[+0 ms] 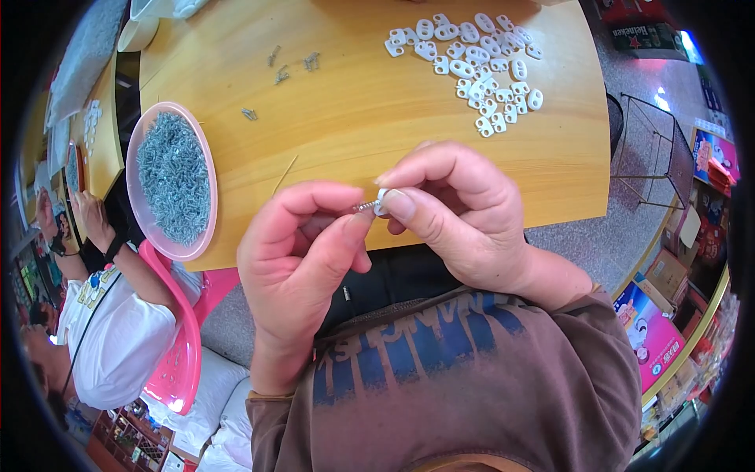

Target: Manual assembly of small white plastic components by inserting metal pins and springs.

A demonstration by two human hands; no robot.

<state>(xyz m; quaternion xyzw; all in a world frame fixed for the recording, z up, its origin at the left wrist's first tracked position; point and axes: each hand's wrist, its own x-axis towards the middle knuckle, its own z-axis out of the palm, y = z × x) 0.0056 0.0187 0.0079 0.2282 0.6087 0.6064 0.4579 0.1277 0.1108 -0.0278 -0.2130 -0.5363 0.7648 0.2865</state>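
Observation:
My left hand (303, 256) pinches a small ridged metal piece, which looks like a coil spring (364, 207), between thumb and forefinger. Its free end meets a small white plastic piece (381, 203), held between the thumb and forefinger of my right hand (460, 216). Fingertips hide part of both pieces, so how deep the spring sits cannot be made out. Both hands are just over the near edge of the wooden table (338, 118). Beyond them at the far right lies a spread of white plastic cord locks (461, 68), many showing two holes.
A pink oval bowl (211, 212) full of small metal springs (174, 177) stands at the table's left. Several loose springs (249, 114) and a thin stick (285, 175) lie on the tabletop. Another person (118, 338) sits left on a pink chair (182, 370). A wire rack (657, 149) stands right.

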